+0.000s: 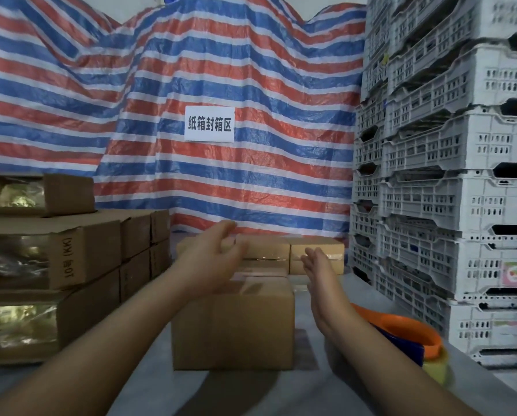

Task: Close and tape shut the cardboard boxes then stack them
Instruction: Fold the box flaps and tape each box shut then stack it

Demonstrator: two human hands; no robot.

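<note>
A closed, taped cardboard box stands on the grey table in front of me. Behind it sit more taped boxes, side by side at the table's far end. My left hand hovers above the near box's far left corner, fingers loosely curled and holding nothing. My right hand is raised to the right of the box, edge-on, with fingers straight and apart from it. An orange and blue tape dispenser lies on the table at the right, under my right forearm.
Stacks of open cardboard boxes holding plastic-wrapped goods stand at the left. Tall piles of white plastic crates line the right side. A red, white and blue striped tarpaulin with a paper sign hangs behind.
</note>
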